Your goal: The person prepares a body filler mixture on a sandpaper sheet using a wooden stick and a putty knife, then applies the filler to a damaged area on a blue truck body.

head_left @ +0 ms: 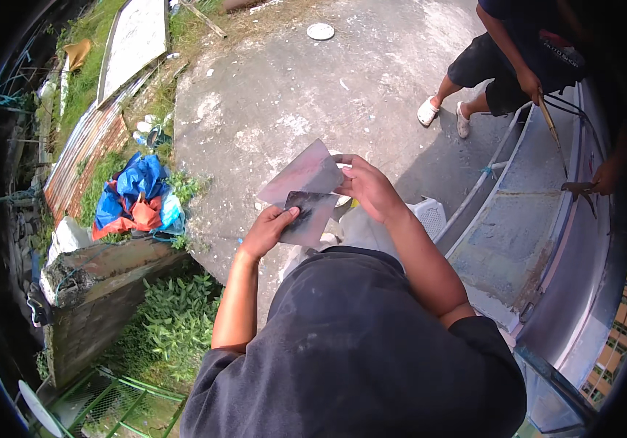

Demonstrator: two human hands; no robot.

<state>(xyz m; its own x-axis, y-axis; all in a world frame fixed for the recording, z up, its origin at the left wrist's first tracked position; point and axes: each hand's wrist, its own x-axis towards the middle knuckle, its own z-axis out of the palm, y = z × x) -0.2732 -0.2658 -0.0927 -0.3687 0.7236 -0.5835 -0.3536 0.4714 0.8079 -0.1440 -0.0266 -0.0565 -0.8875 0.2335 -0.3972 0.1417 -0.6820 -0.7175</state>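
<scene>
Head view. We take the concrete slab (pixel 306 80) as our landmark. Over its near edge, our left hand (pixel 269 230) grips a small dark flat blade (pixel 307 217), thumb on top, the other fingers hidden beneath it. Our right hand (pixel 368 186) closes on the right edge of a larger pinkish-grey flat plate (pixel 302 175), fingers curled around it. The dark blade lies against the lower part of the plate, touching it; both are tilted and held up in front of our chest, above the slab's near rim.

Below our hands, on the slab's near side, a white perforated basket (pixel 430 215) shows just beside our right forearm. At the slab's far edge lies a small round white lid (pixel 320 31). Off the slab's left side, in the grass, sits a crumpled blue and orange tarp (pixel 134 197), with a corrugated rusty sheet (pixel 83 150) beyond it and a pale flat board (pixel 136 36) farther up.

On the slab's right part another person (pixel 507 55) stands in white sandals, dark shorts, one hand holding a thin stick (pixel 551 124). Right of the slab runs a long grey boat hull (pixel 532 212).
</scene>
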